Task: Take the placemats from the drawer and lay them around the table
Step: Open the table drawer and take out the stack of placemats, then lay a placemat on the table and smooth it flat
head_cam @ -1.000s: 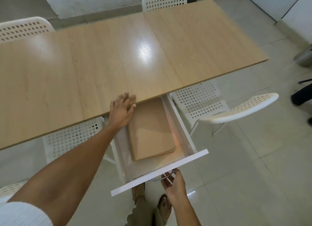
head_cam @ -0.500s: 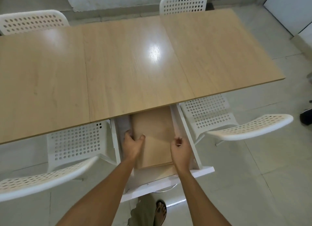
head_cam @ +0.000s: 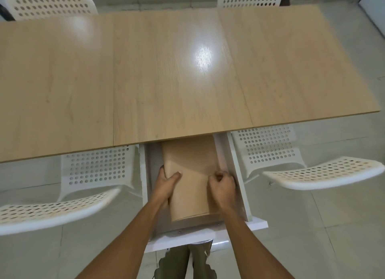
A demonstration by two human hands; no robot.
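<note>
Both hands, left (head_cam: 167,183) and right (head_cam: 221,186), have their fingers clenched on the mats (head_cam: 192,174) inside the drawer (head_cam: 239,174); next, I'd guess, lift them clear onto the counter (head_cam: 166,81).

Both forearms run bare from 6 o'clock up toward 12, converging slightly. The left hand (head_cam: 167,182) sits at about 11 o'clock of the right hand (head_cam: 222,184), its thumb laid flat on top and its fingers (head_cam: 162,170) wrapped under (only their knuckles show). The right hand is curled tight, knuckles up, at level height with the left.
</note>
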